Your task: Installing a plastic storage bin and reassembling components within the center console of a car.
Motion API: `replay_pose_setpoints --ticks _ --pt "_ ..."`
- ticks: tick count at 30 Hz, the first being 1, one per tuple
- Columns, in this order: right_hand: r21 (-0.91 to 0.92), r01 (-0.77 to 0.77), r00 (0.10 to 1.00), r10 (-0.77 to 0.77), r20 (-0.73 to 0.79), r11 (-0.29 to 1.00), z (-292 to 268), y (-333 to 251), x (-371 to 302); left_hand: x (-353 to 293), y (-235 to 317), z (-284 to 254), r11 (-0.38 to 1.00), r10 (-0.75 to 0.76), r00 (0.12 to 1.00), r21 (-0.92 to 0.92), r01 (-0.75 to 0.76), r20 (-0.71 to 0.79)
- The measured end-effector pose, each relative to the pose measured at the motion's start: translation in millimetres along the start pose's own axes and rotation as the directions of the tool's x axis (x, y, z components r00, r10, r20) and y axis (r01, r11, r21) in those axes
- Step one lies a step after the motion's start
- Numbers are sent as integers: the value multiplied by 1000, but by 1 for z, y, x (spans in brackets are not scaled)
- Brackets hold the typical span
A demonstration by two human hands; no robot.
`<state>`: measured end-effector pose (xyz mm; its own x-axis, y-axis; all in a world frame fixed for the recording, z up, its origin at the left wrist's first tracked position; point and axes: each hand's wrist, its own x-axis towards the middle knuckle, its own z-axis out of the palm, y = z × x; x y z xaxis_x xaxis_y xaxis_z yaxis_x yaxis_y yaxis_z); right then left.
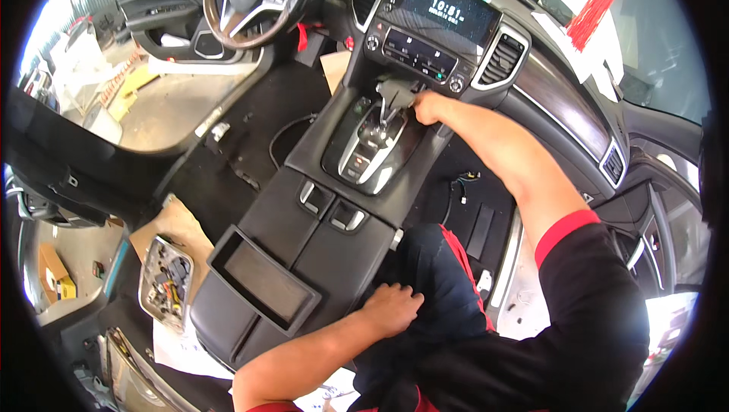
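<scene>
My right arm stretches forward to the centre console (421, 173). My right hand (430, 107) is beside the right of the gear lever (395, 97), under the climate control panel (418, 53). Its fingers point down and are mostly hidden, so I cannot see whether they touch the lever or hold anything. The lever stands in a glossy black surround with silver trim (357, 160). Nearer to me, my left hand (393, 309) rests by my bent knee with its fingers curled in, and nothing shows in it. Left of it, a shallow black tray (266, 275) lies on the armrest lid (334, 256).
A lit screen (448, 8) sits above the controls, with the steering wheel (215, 9) at the far left. A metal tray of small parts (165, 283) stands on cardboard left of the armrest. Loose wiring (459, 184) lies on the right footwell floor. A red tassel (596, 13) hangs upper right.
</scene>
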<state>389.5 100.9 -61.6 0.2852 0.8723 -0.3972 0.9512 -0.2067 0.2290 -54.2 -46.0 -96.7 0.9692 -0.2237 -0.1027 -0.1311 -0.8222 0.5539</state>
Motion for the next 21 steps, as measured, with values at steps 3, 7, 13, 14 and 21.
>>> replay_pose_setpoints --ticks 3,7,13,14,21 --pt "-340 51 985 9 173 939 -16 -17 -8 -3 -4 2 999 -31 997 19 32 -64" --pt "-379 -72 987 120 104 923 -27 -33 -27 -3 -7 5 999 -17 995 29 20 -102" --pt "-276 26 984 25 177 961 -33 -38 -13 -8 1 -3 999 -38 999 5 38 -13" --pt "-382 103 964 2 266 919 -35 -41 -12 -11 -1 2 1000 -25 999 3 25 -21" --pt "-254 -188 969 221 107 949 -18 -19 -24 -4 3 0 998 -35 999 47 36 -31"
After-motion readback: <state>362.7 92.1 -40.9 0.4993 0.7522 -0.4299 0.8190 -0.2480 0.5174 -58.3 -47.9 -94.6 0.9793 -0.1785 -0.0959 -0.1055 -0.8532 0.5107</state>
